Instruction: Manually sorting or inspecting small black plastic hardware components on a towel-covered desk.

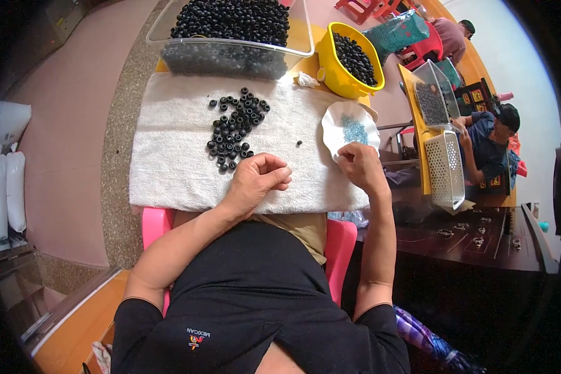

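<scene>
My left hand (260,179) is closed over the white towel (174,143), thumb pressed to the curled fingers; whatever it may hold is hidden. Just beyond it lies a loose heap of small black round parts with holes (237,128). One single black part (299,144) rests apart, between the heap and the dish. At the near edge of a white wavy-rimmed dish (331,128), my right hand (361,167) is pinched together. Inside that dish are tiny pale-blue clear pieces (354,130). Anything between the right fingertips is too small to make out.
Behind the towel stands a clear bin (230,59) full of black parts, beside a yellow tub (330,71) with more. At the right, a co-worker (495,140) sits by a table holding a clear bin (435,96) and a white perforated basket (445,168).
</scene>
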Demonstrator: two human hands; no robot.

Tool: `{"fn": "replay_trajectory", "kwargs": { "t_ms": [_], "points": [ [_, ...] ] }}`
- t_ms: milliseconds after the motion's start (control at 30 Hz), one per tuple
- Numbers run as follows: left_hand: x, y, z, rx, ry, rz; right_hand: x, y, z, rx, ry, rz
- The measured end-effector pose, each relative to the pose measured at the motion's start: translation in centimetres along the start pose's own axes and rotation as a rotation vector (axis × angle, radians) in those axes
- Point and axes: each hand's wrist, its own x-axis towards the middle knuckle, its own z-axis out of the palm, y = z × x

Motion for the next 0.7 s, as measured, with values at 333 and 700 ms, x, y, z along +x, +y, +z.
{"fn": "replay_trajectory", "kwargs": {
  "t_ms": [333,700],
  "points": [
    [0.2,-0.5,-0.1,0.019,-0.025,0.024,-1.7,-5.4,4.1,0.706,0.027,-0.024],
    [0.2,-0.4,-0.6,0.084,-0.125,0.02,-1.6,-6.3,5.6,1.174,-0.224,0.105]
  ]
}}
